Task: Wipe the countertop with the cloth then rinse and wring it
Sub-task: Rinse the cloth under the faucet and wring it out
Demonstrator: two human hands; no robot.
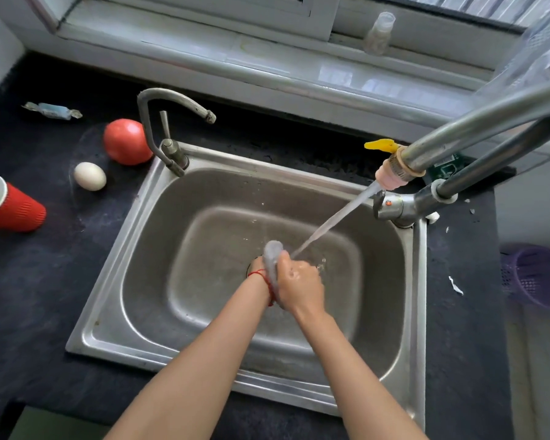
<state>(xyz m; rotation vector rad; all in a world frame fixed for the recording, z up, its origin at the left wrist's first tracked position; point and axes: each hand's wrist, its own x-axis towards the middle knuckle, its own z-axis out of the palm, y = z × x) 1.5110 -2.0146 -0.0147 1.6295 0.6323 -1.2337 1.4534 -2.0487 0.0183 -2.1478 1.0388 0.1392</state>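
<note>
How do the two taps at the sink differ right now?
The right tap is running, its stream landing on the cloth; the left tap is dry. The right tap has a pink nozzle and a yellow handle and comes in from the right edge; the left tap is a bare curved gooseneck at the sink's back-left corner. Both are metal.

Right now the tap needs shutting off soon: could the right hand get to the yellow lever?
Probably yes: the right hand would first have to release the cloth; nothing blocks the way to the yellow lever.
</note>
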